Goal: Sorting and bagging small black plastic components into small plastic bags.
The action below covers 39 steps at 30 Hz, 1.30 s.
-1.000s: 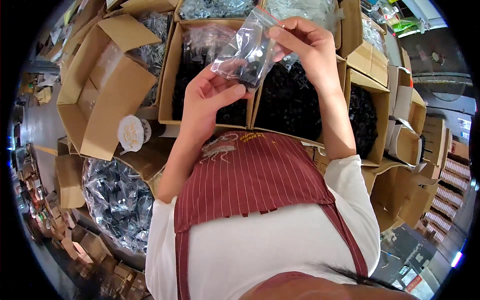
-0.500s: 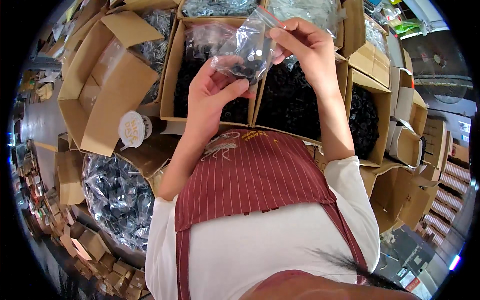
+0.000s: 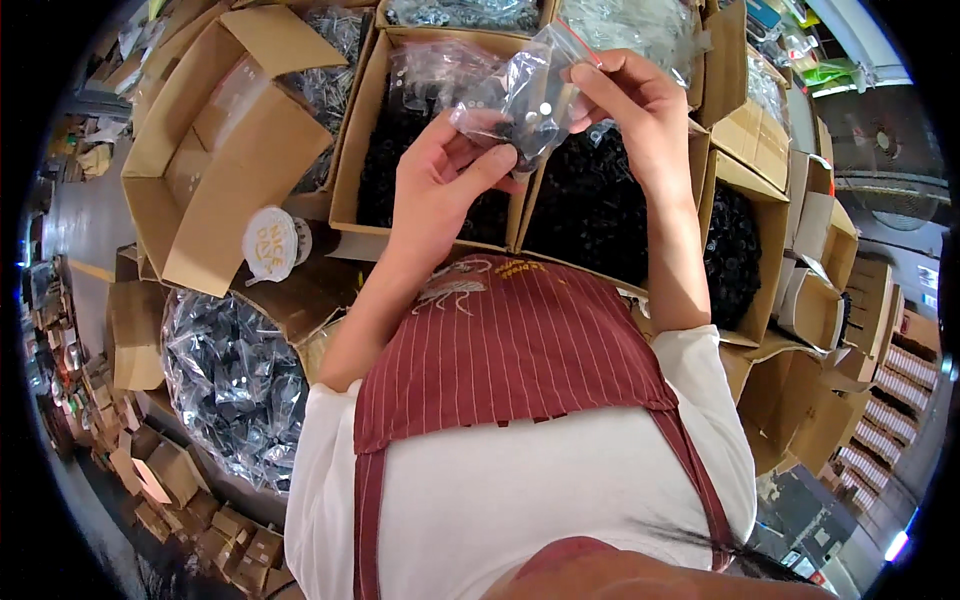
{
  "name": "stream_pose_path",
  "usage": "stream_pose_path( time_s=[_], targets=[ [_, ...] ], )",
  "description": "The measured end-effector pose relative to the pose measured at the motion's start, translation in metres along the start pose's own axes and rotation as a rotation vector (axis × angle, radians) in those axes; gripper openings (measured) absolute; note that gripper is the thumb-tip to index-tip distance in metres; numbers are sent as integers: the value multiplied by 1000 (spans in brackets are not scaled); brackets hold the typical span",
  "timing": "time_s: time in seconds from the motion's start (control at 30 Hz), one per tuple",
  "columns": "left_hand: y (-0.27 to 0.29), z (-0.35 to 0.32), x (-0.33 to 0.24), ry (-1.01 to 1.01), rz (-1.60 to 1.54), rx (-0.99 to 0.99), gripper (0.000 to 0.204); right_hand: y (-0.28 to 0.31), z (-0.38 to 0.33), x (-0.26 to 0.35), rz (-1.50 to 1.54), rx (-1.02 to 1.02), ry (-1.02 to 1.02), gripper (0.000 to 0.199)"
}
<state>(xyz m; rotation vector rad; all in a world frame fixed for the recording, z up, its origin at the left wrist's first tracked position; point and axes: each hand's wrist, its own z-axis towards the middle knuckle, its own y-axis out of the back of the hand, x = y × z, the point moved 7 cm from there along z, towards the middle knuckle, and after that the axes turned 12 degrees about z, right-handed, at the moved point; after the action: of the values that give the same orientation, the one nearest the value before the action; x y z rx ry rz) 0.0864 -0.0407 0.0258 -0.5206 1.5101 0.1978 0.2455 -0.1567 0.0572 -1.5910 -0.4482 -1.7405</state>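
Between my hands is a clear zip bag (image 3: 538,92) with a red strip along its top edge and small black parts in its lower end. My left hand (image 3: 455,170) pinches the bag's lower end between thumb and fingers. At the upper right, my right hand (image 3: 632,95) grips the bag beside its red-edged top. Below the bag stand an open carton of small black parts (image 3: 385,150) with zip bags at its back, and another carton of black parts (image 3: 590,200).
Left of me are an open empty-looking carton (image 3: 225,190), a white-lidded cup (image 3: 272,245) and a large heap of filled clear bags (image 3: 235,390). A carton of black rings (image 3: 735,250) stands at the right, with more open cartons (image 3: 810,390) nearby. Bagged parts (image 3: 465,12) fill a box behind.
Both hands and the bag sit slightly farther right in the picture, as the whole view has shifted a little. The grip of each hand on the bag looks the same.
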Motion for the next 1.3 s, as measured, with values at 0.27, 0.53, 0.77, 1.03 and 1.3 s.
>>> stream_pose_path(
  time_s=[0.27,0.53,0.77,1.03,1.3],
  targets=[
    [48,0,-23,-6,555,22,21,78,-8,13,-170,-52,50,13],
    [255,27,-114,90,1046,-264,25,204,-11,-25,-813,87,-268,19],
    [418,94,-46,333,1511,-260,39,219,-30,-47,-1335,-188,232,14],
    [571,92,4,566,1574,10,38,162,-27,-51,-1696,-272,324,36],
    [454,109,-20,449,1703,-193,31,158,-64,-54,-1202,-303,165,31]
  ],
)
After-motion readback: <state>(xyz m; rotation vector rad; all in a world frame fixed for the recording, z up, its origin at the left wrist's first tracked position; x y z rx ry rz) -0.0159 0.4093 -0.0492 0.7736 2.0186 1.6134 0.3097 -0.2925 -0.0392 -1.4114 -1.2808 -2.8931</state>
